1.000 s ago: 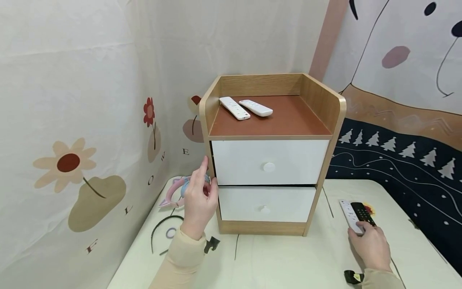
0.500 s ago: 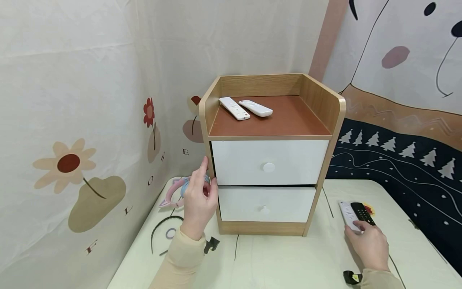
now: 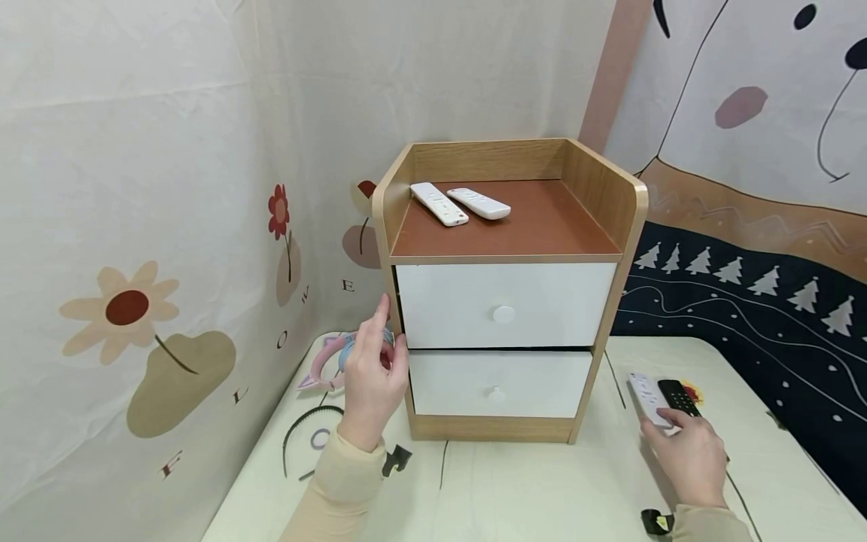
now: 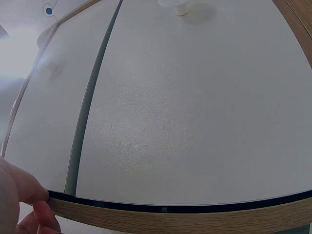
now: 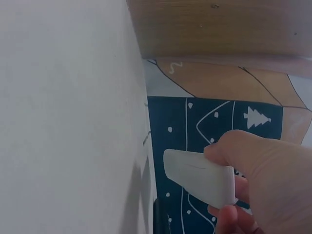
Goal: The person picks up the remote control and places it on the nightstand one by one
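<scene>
A small wooden cabinet (image 3: pixel 492 429) with two white drawers stands at the middle of the head view. My left hand (image 3: pixel 374 376) rests against its left side panel, thumb at the front edge and index finger extended upward along the side. In the left wrist view, the thumb and fingertips touch the wooden edge (image 4: pixel 161 217). On the right, my right hand (image 3: pixel 692 455) pinches the near end of a white remote control (image 3: pixel 647 397) between thumb and fingers. Beside that remote lies a black remote control (image 3: pixel 679 397), partly hidden by the hand.
Two white remotes, one left (image 3: pixel 440 204) and one right (image 3: pixel 479 203), lie on the cabinet's brown top. Left of the cabinet are a pink headband (image 3: pixel 325 365), a black headband (image 3: pixel 298 424) and a lilac ring (image 3: pixel 320 438). Printed fabric hangs behind the white table (image 3: pixel 528 489).
My right hand and the white remote have shifted a little to the left, so a gap shows between it and the black remote. The left hand has stayed in place.
</scene>
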